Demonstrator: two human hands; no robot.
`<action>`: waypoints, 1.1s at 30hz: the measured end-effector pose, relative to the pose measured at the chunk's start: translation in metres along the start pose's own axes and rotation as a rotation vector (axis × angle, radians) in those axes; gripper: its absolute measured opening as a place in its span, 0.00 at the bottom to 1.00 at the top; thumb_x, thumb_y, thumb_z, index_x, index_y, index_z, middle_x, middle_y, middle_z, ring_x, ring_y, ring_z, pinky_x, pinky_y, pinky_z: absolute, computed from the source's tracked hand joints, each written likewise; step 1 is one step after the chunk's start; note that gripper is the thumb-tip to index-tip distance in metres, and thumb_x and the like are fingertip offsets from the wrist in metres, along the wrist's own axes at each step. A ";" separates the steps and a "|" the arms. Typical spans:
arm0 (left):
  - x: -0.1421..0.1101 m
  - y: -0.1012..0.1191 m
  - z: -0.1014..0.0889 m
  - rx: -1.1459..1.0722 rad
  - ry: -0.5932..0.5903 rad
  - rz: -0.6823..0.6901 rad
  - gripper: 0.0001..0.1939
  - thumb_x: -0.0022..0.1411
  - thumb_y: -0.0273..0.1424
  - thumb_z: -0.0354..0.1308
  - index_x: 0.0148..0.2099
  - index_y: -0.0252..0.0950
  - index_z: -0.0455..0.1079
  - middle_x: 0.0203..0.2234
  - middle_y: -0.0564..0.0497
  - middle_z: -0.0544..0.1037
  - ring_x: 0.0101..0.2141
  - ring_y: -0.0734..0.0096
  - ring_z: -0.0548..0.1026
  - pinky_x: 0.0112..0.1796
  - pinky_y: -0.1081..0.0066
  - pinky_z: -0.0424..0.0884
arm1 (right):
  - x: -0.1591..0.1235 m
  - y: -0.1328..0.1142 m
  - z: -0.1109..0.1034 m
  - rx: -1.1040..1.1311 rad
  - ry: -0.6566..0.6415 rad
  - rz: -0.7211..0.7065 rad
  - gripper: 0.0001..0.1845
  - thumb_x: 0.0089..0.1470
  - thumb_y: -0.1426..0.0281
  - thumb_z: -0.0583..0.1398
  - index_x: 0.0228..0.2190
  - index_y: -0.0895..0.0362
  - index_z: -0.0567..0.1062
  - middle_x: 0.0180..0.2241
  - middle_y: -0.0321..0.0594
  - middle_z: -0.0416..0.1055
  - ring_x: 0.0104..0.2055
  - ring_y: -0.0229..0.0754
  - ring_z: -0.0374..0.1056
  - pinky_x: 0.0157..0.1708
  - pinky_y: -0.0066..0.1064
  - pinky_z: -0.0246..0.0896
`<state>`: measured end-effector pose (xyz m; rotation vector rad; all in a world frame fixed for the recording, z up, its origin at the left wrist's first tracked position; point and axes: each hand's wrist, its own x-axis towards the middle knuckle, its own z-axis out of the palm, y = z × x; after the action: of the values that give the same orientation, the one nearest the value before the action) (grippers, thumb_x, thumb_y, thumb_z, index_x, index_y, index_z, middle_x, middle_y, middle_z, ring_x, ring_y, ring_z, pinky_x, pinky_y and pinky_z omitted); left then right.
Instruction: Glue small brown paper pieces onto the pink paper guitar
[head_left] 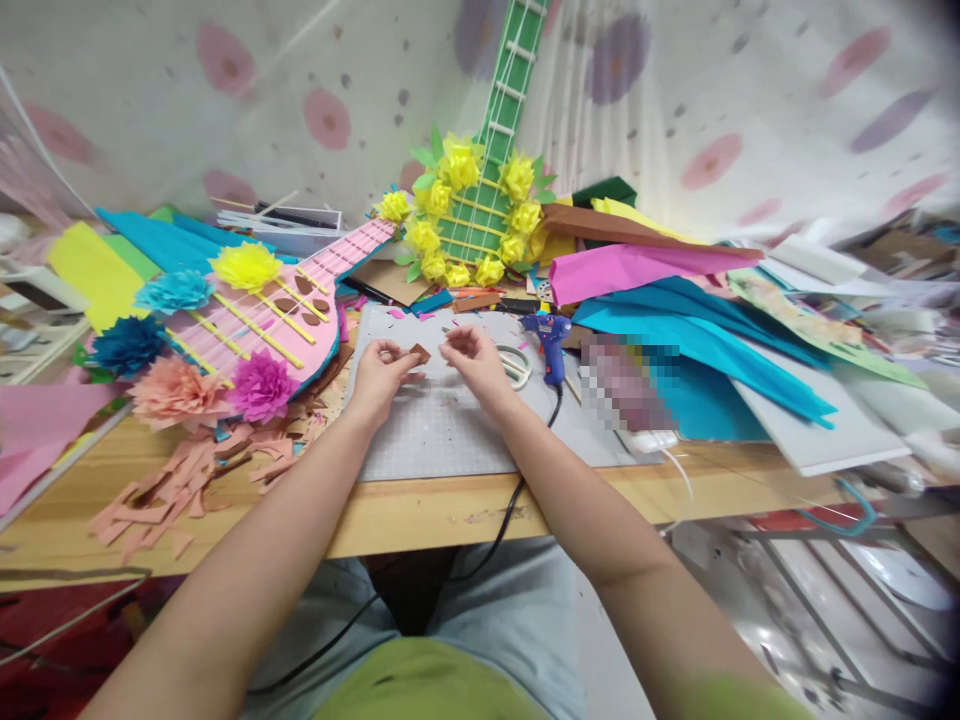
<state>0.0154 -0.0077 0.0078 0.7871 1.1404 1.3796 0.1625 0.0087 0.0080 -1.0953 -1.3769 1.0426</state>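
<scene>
A small brown piece of paper (421, 354) is pinched between the thumb and fingertips of my left hand (381, 378). My right hand (476, 360) faces it a short way to the right, fingers curled and tips together; what they hold, if anything, is too small to make out. Both hands are over a grey cutting mat (427, 440). Just right of my right hand lies a roll of tape (514, 368), and beyond it a blue glue gun (553, 345) with a black cord. To the left rests a pink paper lute-like instrument (255, 320) with paper flowers and brown teardrop pieces.
A green paper guitar (480, 215) ringed with yellow flowers leans at the back. Brown paper scraps (161, 500) litter the table's left front. Blue crepe paper (675, 330) and pink paper (637, 268) pile up on the right. The glue gun's cord (517, 490) hangs over the front edge.
</scene>
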 end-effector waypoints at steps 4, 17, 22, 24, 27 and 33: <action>0.005 0.002 -0.004 0.042 0.079 0.059 0.21 0.41 0.23 0.66 0.34 0.38 0.56 0.24 0.58 0.72 0.29 0.72 0.78 0.28 0.72 0.75 | -0.001 -0.032 -0.053 -0.377 0.441 -0.374 0.18 0.56 0.54 0.54 0.41 0.54 0.67 0.41 0.44 0.67 0.46 0.44 0.67 0.47 0.42 0.65; 0.018 -0.004 -0.014 0.089 0.141 0.133 0.24 0.43 0.24 0.65 0.37 0.39 0.54 0.21 0.58 0.75 0.24 0.73 0.76 0.27 0.72 0.73 | 0.034 0.027 -0.118 -0.549 0.622 0.057 0.31 0.35 0.59 0.67 0.40 0.58 0.66 0.41 0.50 0.69 0.45 0.46 0.65 0.51 0.44 0.59; 0.018 -0.004 -0.015 0.095 0.131 0.124 0.24 0.42 0.24 0.65 0.37 0.39 0.54 0.21 0.58 0.75 0.25 0.71 0.77 0.29 0.70 0.74 | 0.030 0.026 -0.121 -0.529 0.598 0.251 0.25 0.37 0.63 0.66 0.37 0.60 0.70 0.34 0.46 0.71 0.36 0.45 0.68 0.41 0.42 0.64; 0.016 -0.002 -0.014 0.099 0.131 0.108 0.24 0.41 0.24 0.65 0.37 0.39 0.54 0.20 0.58 0.75 0.25 0.71 0.77 0.29 0.70 0.74 | 0.029 0.026 -0.123 -0.586 0.493 0.332 0.19 0.38 0.63 0.66 0.32 0.61 0.72 0.29 0.45 0.71 0.34 0.46 0.68 0.39 0.42 0.63; 0.014 0.000 -0.012 0.099 0.128 0.109 0.24 0.41 0.23 0.65 0.36 0.38 0.54 0.20 0.58 0.75 0.24 0.72 0.76 0.28 0.71 0.74 | 0.027 0.024 -0.124 -0.648 0.409 0.372 0.13 0.39 0.64 0.66 0.26 0.61 0.73 0.24 0.44 0.70 0.34 0.49 0.69 0.39 0.43 0.63; 0.012 0.003 -0.011 0.083 0.122 0.092 0.22 0.42 0.21 0.63 0.35 0.38 0.54 0.18 0.59 0.74 0.23 0.74 0.75 0.27 0.72 0.74 | 0.024 0.008 -0.107 -0.388 0.529 0.118 0.21 0.43 0.55 0.63 0.32 0.59 0.74 0.30 0.44 0.74 0.36 0.45 0.72 0.33 0.33 0.67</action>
<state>0.0027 0.0027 0.0054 0.8325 1.2765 1.4812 0.2687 0.0364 0.0137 -1.6178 -1.1079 0.5090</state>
